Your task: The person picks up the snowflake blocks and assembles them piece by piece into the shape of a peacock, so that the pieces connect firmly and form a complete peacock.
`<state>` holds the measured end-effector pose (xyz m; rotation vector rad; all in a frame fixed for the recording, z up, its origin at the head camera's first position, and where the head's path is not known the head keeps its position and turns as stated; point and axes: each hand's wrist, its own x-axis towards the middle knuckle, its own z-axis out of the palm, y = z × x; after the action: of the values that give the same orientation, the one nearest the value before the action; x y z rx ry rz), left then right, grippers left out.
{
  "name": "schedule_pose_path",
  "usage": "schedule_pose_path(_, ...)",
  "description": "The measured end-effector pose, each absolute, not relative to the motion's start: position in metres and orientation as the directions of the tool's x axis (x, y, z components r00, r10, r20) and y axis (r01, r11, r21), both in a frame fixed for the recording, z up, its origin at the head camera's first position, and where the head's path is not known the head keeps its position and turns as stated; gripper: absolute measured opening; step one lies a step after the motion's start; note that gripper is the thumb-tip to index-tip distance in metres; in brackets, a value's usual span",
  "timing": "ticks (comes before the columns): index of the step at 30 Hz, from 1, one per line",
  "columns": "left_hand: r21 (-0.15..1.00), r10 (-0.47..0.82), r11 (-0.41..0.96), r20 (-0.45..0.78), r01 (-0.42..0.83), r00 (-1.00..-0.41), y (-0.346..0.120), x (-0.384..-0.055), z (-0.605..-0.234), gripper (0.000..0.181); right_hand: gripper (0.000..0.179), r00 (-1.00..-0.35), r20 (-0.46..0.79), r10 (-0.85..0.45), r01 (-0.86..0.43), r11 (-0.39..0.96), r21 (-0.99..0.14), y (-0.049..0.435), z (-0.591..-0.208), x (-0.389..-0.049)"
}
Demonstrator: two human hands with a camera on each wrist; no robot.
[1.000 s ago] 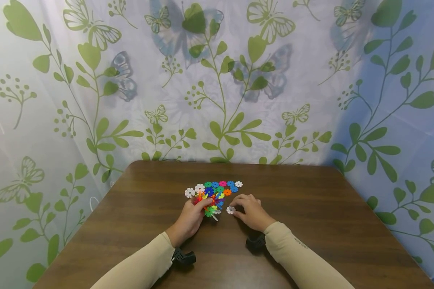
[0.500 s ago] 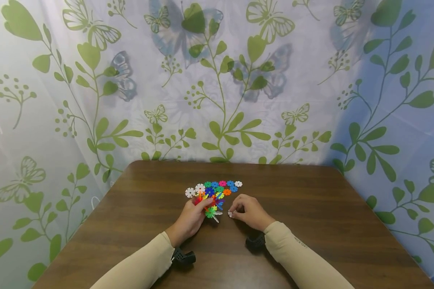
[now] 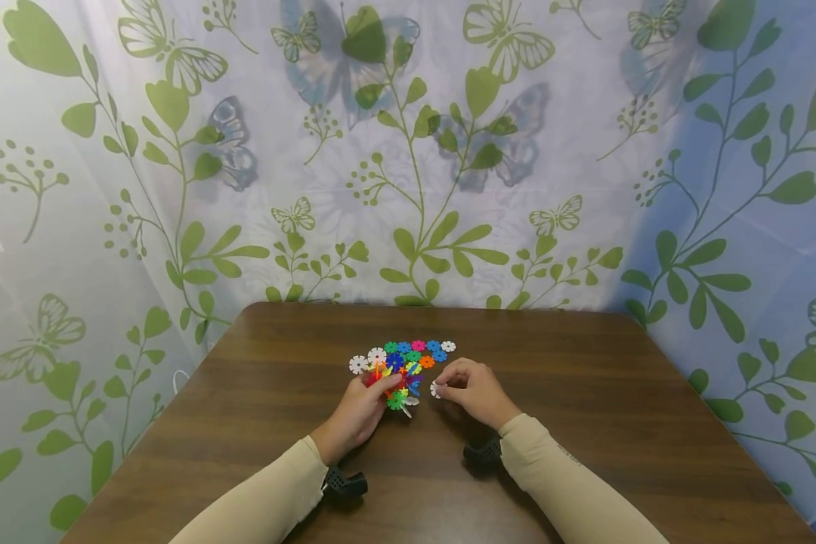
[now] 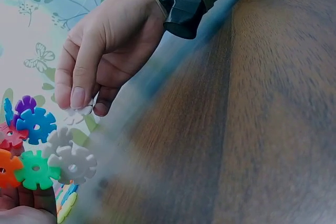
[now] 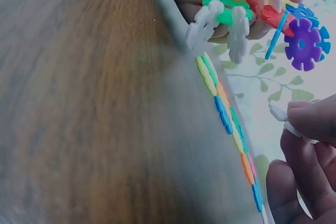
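Note:
My left hand [image 3: 358,412] holds a cluster of joined notched plastic discs [image 3: 397,384] in red, orange, green, blue, purple and white. Two white discs stick out from a green disc [image 4: 38,169] on the cluster, as the left wrist view shows. Just right of it, my right hand [image 3: 481,394] pinches a loose white notched disc [image 3: 435,389] between thumb and fingers. A small gap separates that disc from the cluster. In the right wrist view the pinched white disc [image 5: 281,113] is partly covered by the thumb.
Beyond the hands, several loose discs lie flat on the brown wooden table [image 3: 571,370], among them a pink disc [image 3: 418,345], an orange disc [image 3: 426,362] and a white disc [image 3: 448,346]. A leaf-patterned curtain [image 3: 408,189] hangs behind the table.
The right hand has picked up the white disc from the table, and the disc now stands more on edge. The left hand and its cluster have barely moved.

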<state>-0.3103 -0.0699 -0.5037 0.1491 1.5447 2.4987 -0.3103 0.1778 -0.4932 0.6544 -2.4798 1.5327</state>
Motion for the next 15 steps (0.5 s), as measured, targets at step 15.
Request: schedule_pose_path(15,0.891,0.214,-0.447,0.024,-0.076,-0.977,-0.069,-0.309,-0.504,0.059,0.022,-0.903,0.364,-0.228,-0.405,0.166,-0.899,0.167,-0.483,-0.303)
